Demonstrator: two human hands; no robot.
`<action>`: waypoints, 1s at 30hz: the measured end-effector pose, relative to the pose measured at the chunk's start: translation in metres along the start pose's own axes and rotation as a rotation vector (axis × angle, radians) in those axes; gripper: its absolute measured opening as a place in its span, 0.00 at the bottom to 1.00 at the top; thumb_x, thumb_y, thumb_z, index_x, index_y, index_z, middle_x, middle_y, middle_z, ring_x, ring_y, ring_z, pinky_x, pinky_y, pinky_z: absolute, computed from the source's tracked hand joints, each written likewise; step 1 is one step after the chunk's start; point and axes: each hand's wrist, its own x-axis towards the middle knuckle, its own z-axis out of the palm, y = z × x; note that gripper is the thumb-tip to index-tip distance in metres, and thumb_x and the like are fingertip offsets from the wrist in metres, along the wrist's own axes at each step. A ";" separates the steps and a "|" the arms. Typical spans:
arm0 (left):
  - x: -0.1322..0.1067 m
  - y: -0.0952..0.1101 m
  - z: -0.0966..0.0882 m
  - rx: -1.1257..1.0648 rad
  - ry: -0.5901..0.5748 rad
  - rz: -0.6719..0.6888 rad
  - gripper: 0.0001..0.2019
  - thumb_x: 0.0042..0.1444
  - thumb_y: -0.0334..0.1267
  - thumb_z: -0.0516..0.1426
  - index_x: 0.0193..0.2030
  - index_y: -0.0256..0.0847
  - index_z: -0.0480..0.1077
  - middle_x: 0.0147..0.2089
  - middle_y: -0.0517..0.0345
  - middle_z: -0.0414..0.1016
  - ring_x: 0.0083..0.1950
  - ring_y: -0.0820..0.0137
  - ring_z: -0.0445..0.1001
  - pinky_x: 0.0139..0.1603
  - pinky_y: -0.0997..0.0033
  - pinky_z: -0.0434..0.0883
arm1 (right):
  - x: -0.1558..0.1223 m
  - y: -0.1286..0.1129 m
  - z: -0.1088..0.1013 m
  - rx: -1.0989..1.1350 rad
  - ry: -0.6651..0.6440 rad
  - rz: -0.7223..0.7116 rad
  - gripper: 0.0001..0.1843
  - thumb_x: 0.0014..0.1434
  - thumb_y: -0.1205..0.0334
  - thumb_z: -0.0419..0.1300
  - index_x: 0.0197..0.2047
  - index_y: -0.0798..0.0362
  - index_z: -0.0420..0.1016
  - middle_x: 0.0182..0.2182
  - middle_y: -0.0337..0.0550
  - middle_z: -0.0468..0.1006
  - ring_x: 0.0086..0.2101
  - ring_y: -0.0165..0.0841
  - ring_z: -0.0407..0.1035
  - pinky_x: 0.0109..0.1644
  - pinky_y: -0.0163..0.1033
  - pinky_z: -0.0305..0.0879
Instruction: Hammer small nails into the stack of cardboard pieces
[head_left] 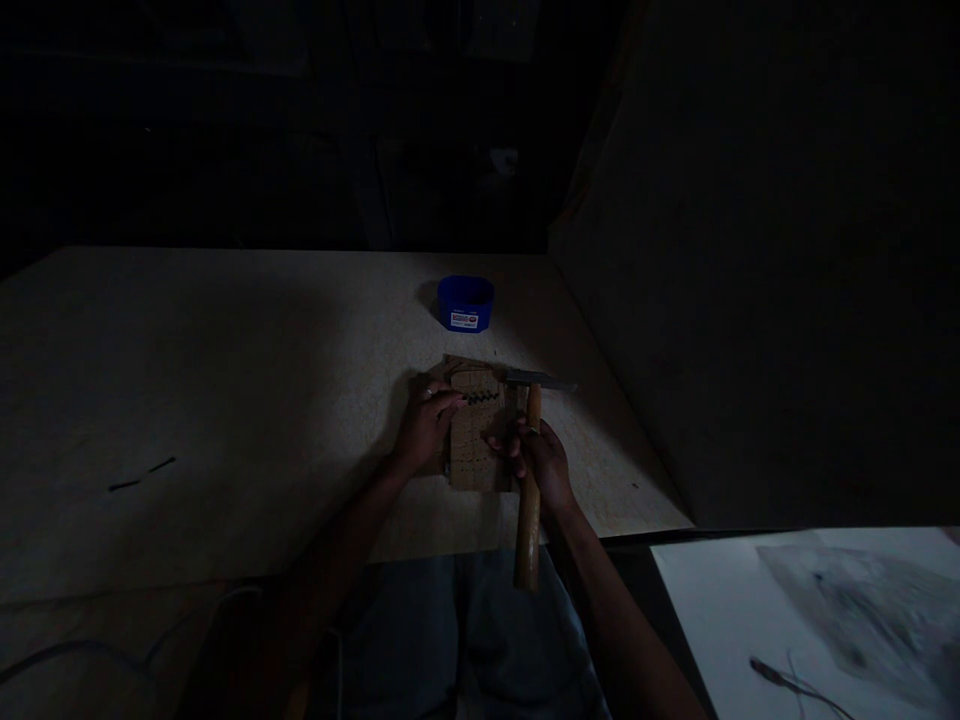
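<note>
In the dim head view, a wooden block [471, 450] marked with rows of small dark dots lies on the table. Across its upper part runs a dark zigzag strip [484, 397]. My left hand [424, 428] is at the block's left edge, thumb and fingertips closed at the strip's left end. A hammer [529, 530] with a wooden handle is in my right hand [546, 465], its dark head over the block's upper right corner. Some of my right fingers point toward the block; whether they pinch anything small is too dark to see.
A blue plastic tub [465, 305] with a label stands behind the block. Two thin dark pieces [142, 474] lie on the table [285, 400] at left. A dark panel [750, 300] rises on the right. Below it, a white surface [697, 600] carries a plastic sheet and a cable.
</note>
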 end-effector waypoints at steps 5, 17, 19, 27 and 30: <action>-0.001 0.001 0.001 0.073 0.014 0.027 0.09 0.65 0.38 0.55 0.41 0.44 0.79 0.44 0.54 0.77 0.49 0.64 0.73 0.53 0.60 0.72 | 0.000 0.000 0.000 -0.017 -0.014 -0.005 0.14 0.58 0.51 0.65 0.41 0.50 0.69 0.19 0.30 0.73 0.14 0.25 0.61 0.17 0.30 0.58; -0.002 -0.001 0.002 0.105 0.018 0.097 0.08 0.64 0.34 0.57 0.41 0.44 0.79 0.43 0.54 0.77 0.46 0.65 0.73 0.50 0.63 0.71 | -0.001 -0.002 0.001 -0.052 0.007 0.007 0.15 0.56 0.50 0.65 0.41 0.50 0.69 0.18 0.30 0.72 0.16 0.27 0.67 0.16 0.30 0.57; -0.003 -0.001 0.001 0.122 -0.001 0.090 0.09 0.64 0.35 0.56 0.42 0.44 0.79 0.44 0.54 0.77 0.47 0.65 0.73 0.51 0.62 0.72 | -0.001 -0.004 0.002 -0.060 0.025 0.007 0.16 0.55 0.50 0.65 0.41 0.50 0.69 0.18 0.31 0.73 0.17 0.28 0.68 0.15 0.29 0.56; -0.005 0.000 0.000 0.153 -0.004 0.067 0.09 0.65 0.38 0.56 0.42 0.44 0.79 0.44 0.53 0.77 0.46 0.65 0.75 0.50 0.62 0.73 | -0.007 -0.023 0.012 -0.077 -0.021 -0.006 0.17 0.56 0.48 0.65 0.40 0.49 0.67 0.18 0.27 0.70 0.10 0.22 0.54 0.13 0.30 0.58; -0.005 0.001 0.000 0.137 -0.007 0.062 0.09 0.65 0.38 0.56 0.42 0.45 0.79 0.43 0.54 0.77 0.45 0.65 0.75 0.49 0.64 0.73 | -0.014 -0.041 0.012 -0.236 -0.095 0.031 0.16 0.60 0.47 0.62 0.41 0.50 0.69 0.20 0.29 0.71 0.11 0.23 0.54 0.10 0.30 0.53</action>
